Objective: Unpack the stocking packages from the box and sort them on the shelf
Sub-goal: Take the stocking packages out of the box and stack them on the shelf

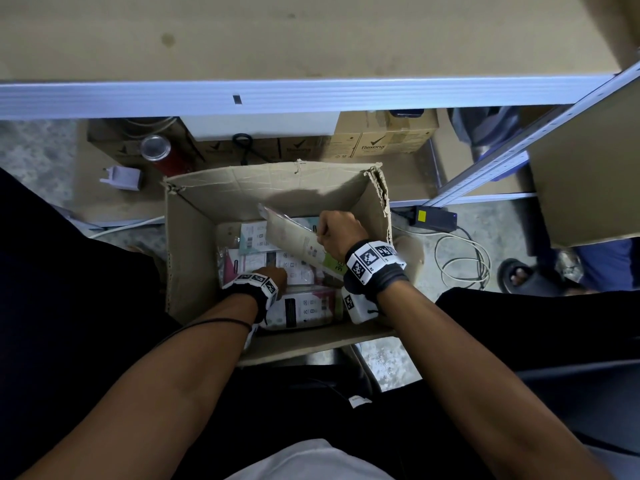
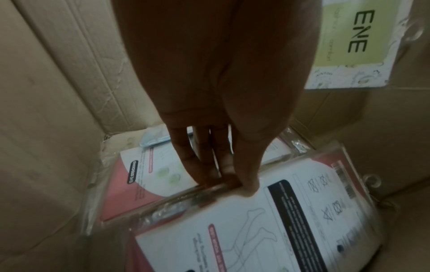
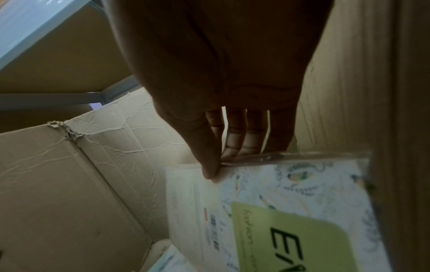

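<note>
Green-labelled stocking package (image 3: pixel 291 211) is pinched at its top edge in my right hand (image 1: pixel 341 233), thumb in front, fingers behind, lifted tilted near the right wall of the cardboard box (image 1: pixel 194 220). My left hand (image 2: pixel 216 114) reaches lower, fingers curled over the edge of a pink-and-white package (image 2: pixel 267 220) lying among others on the box's bottom. Beyond the box's far wall runs the shelf (image 1: pixel 311 95).

Both hands are down in the open cardboard box (image 1: pixel 194 237). The right hand (image 1: pixel 341 233) grips a pale stocking package (image 1: pixel 294 237), tilted up above the pile. Lower and to its left, the left hand (image 1: pixel 272 275) rests on the packages lying flat (image 1: pixel 304 306) beneath it.
</note>
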Tool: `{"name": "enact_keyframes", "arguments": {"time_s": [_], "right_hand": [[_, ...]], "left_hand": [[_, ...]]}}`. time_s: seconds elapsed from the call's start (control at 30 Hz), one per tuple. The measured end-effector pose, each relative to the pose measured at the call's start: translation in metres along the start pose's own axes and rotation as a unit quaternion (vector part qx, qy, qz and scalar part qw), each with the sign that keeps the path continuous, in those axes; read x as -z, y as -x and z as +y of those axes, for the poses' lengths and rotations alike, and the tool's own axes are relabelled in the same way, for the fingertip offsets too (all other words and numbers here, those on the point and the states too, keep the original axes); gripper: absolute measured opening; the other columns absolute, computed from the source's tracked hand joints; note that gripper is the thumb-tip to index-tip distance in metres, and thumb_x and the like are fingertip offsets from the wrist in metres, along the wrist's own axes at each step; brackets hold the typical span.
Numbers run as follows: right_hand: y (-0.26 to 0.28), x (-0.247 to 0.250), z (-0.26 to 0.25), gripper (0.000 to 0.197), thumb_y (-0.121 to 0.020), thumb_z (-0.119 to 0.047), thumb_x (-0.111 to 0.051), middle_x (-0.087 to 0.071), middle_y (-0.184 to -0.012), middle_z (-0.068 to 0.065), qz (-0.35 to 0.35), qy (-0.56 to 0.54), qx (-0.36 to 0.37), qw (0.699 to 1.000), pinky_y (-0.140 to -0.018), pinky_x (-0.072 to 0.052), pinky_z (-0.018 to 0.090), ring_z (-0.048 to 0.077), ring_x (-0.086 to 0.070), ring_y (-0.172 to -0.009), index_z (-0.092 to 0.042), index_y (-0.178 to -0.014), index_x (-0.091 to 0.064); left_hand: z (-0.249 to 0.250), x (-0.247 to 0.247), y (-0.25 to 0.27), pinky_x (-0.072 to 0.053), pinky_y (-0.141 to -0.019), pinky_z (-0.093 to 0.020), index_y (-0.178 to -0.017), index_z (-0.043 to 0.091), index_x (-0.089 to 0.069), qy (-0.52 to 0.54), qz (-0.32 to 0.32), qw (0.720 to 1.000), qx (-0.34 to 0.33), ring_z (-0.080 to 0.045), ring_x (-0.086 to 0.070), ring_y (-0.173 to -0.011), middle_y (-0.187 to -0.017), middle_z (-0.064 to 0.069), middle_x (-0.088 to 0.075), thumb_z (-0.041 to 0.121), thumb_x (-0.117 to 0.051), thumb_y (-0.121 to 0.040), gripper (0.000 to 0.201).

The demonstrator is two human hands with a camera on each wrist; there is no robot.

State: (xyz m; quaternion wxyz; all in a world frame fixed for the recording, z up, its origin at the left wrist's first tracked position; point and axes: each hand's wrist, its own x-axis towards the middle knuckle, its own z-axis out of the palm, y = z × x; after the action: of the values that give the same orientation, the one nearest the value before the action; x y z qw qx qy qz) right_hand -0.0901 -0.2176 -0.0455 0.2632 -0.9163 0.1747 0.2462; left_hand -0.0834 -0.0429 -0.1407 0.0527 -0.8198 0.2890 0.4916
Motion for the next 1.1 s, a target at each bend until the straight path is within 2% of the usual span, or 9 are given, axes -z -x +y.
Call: {"name": "enact_keyframes", "arguments": {"time_s": [0.17, 0.27, 0.43, 0.63, 0.77, 0.87, 0.93, 1.03, 1.1], "right_hand": [[0.003, 0.005, -0.012, 0.015, -0.087, -0.005, -0.056, -0.06, -0.105, 0.008, 0.008, 0.027, 0.005, 1.0, -0.087, -0.054, 0.041, 0.029, -0.062, -0.094, -0.017, -0.084, -0.063], [0.006, 0.008, -0.023, 0.014, -0.089, -0.006, -0.054, -0.061, -0.11, 0.012, 0.011, 0.066, 0.022, 0.998, -0.089, -0.053, 0.045, 0.033, -0.062, -0.099, -0.013, -0.094, -0.065], [0.011, 0.012, -0.036, 0.019, -0.086, -0.001, -0.056, -0.062, -0.112, 0.015, 0.012, 0.123, 0.052, 0.991, -0.09, -0.053, 0.044, 0.035, -0.062, -0.104, -0.011, -0.099, -0.066], [0.02, 0.022, -0.053, 0.019, -0.089, -0.003, -0.056, -0.064, -0.112, 0.012, 0.051, 0.16, 0.086, 0.982, -0.089, -0.054, 0.04, 0.033, -0.063, -0.103, -0.011, -0.102, -0.067], [0.035, 0.036, -0.063, 0.018, -0.086, -0.005, -0.057, -0.064, -0.11, 0.011, 0.082, 0.169, 0.113, 0.976, -0.088, -0.053, 0.04, 0.034, -0.063, -0.102, -0.016, -0.097, -0.067], [0.047, 0.046, -0.068, 0.018, -0.087, -0.006, -0.052, -0.064, -0.109, 0.012, 0.102, 0.185, 0.134, 0.968, -0.089, -0.054, 0.042, 0.034, -0.063, -0.1, -0.017, -0.095, -0.065], [0.057, 0.055, -0.071, 0.019, -0.089, -0.007, -0.049, -0.065, -0.104, 0.013, 0.121, 0.197, 0.151, 0.961, -0.081, -0.055, 0.04, 0.034, -0.064, -0.095, -0.015, -0.096, -0.065], [0.072, 0.074, -0.077, 0.017, -0.089, -0.007, -0.047, -0.065, -0.091, 0.013, 0.147, 0.208, 0.162, 0.953, -0.068, -0.054, 0.036, 0.034, -0.065, -0.083, -0.012, -0.091, -0.064], [0.082, 0.089, -0.08, 0.022, -0.085, -0.004, -0.047, -0.068, -0.089, 0.009, 0.155, 0.209, 0.168, 0.951, -0.071, -0.057, 0.037, 0.03, -0.065, -0.082, -0.013, -0.088, -0.066]], "left_hand": [[0.004, 0.013, 0.01, -0.053, -0.093, -0.036, -0.113, -0.002, -0.068, 0.017, -0.006, 1.0, -0.009, -0.032, -0.064, -0.111, -0.122, -0.02, -0.066, 0.001, -0.064, -0.087, 0.027], [0.007, 0.024, 0.021, -0.052, -0.094, -0.04, -0.112, -0.002, -0.07, 0.024, 0.034, 0.999, -0.01, -0.036, -0.062, -0.112, -0.124, -0.022, -0.063, 0.002, -0.062, -0.088, 0.025], [0.002, 0.039, 0.047, -0.057, -0.087, -0.046, -0.091, 0.003, -0.077, 0.032, 0.086, 0.995, -0.027, -0.034, -0.069, -0.098, -0.105, -0.016, -0.072, -0.001, -0.063, -0.082, 0.017], [0.001, 0.061, 0.084, -0.054, -0.075, -0.031, -0.072, 0.018, -0.074, 0.035, 0.156, 0.987, -0.028, -0.027, -0.07, -0.089, -0.093, -0.008, -0.076, -0.002, -0.062, -0.074, 0.023], [0.005, 0.074, 0.118, -0.057, -0.08, -0.038, -0.068, 0.022, -0.07, 0.014, 0.217, 0.975, -0.04, -0.028, -0.068, -0.087, -0.091, -0.003, -0.074, 0.003, -0.062, -0.075, 0.022], [0.008, 0.086, 0.143, -0.05, -0.07, -0.032, -0.073, 0.022, -0.074, 0.017, 0.271, 0.962, -0.037, -0.025, -0.062, -0.075, -0.083, 0.003, -0.065, 0.006, -0.066, -0.076, 0.018], [0.009, 0.095, 0.16, -0.044, -0.067, -0.029, -0.074, 0.024, -0.076, 0.016, 0.304, 0.952, -0.038, -0.023, -0.059, -0.07, -0.079, 0.005, -0.059, 0.005, -0.066, -0.078, 0.021], [0.012, 0.111, 0.187, -0.048, -0.068, -0.032, -0.074, 0.021, -0.073, 0.004, 0.328, 0.943, -0.054, -0.025, -0.066, -0.079, -0.083, 0.003, -0.067, 0.003, -0.063, -0.083, 0.023], [0.015, 0.122, 0.206, -0.055, -0.075, -0.036, -0.082, 0.019, -0.073, -0.006, 0.341, 0.938, -0.064, -0.027, -0.067, -0.086, -0.09, -0.002, -0.07, 0.005, -0.06, -0.087, 0.019]]}}
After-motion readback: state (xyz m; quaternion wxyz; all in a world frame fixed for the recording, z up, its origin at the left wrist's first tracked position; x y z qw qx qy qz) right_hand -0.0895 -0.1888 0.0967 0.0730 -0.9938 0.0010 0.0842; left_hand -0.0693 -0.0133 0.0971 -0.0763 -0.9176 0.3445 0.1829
